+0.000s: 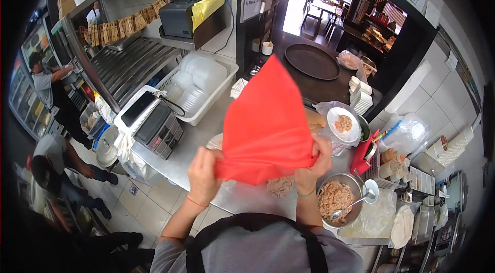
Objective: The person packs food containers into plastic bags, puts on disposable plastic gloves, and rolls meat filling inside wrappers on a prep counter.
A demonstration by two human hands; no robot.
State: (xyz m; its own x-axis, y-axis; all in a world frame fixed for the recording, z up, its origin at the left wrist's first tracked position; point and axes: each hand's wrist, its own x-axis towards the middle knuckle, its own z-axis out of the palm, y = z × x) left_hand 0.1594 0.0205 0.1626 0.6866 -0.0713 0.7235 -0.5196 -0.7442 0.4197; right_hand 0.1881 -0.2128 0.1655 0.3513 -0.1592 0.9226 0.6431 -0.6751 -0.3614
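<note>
A plain red cloth rises in front of me to a pointed top, like a triangular kerchief, and its lower edge is gathered in folds. My left hand is closed on its lower left corner, with the fingers bunched. Closed on the lower right corner is my right hand. The cloth hides the middle of the steel counter. Below it a crumpled beige cloth lies on the counter. Close to my right forearm stands a metal bowl of minced filling with a spoon in it.
A white basket of clear plastic containers stands left, beside a scale-like device. A round brown tray lies on the pass-through ledge. A small plate of filling is at right. Two people are at the far left.
</note>
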